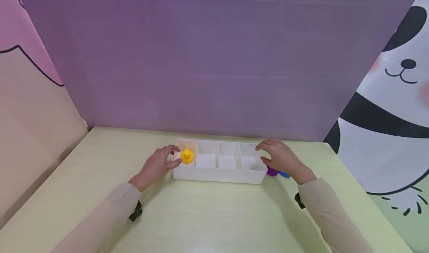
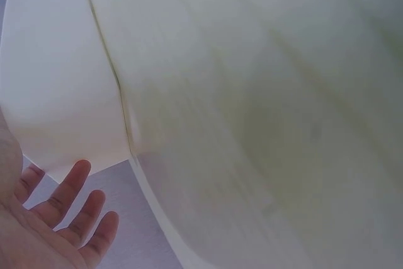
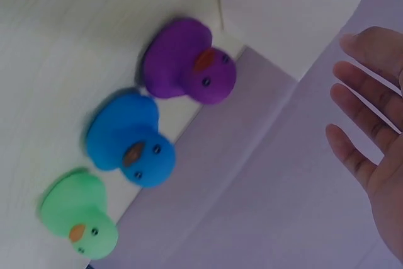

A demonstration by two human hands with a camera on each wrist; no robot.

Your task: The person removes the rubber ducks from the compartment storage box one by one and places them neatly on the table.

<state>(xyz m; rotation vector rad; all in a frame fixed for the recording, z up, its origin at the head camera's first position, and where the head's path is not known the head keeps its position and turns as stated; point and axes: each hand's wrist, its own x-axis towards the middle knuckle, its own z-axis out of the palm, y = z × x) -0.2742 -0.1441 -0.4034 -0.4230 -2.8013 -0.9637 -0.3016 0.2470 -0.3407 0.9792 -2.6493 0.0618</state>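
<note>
A white divided box [image 1: 218, 174] stands on the table, a yellow rubber duck [image 1: 187, 155] in its leftmost compartment. At the box's left end is my left hand [image 1: 155, 167], thumb and fingers spread with nothing gripped. Over the right end hovers my right hand [image 1: 281, 158], its fingers apart and loosely bent, also holding nothing. Whether either hand touches the rim I cannot tell. In the right wrist view, a purple duck [image 3: 167, 64], a blue duck [image 3: 123, 130] and a green duck [image 3: 74, 200] lie in a row beside the box; the right hand hides much of them from the head view.
The pale wooden table [image 1: 207, 215] ends at a purple backdrop [image 1: 207, 66] close behind the box. A panel with a panda picture [image 1: 388, 133] borders the right side, and a pink and beige panel [image 1: 33, 115] the left.
</note>
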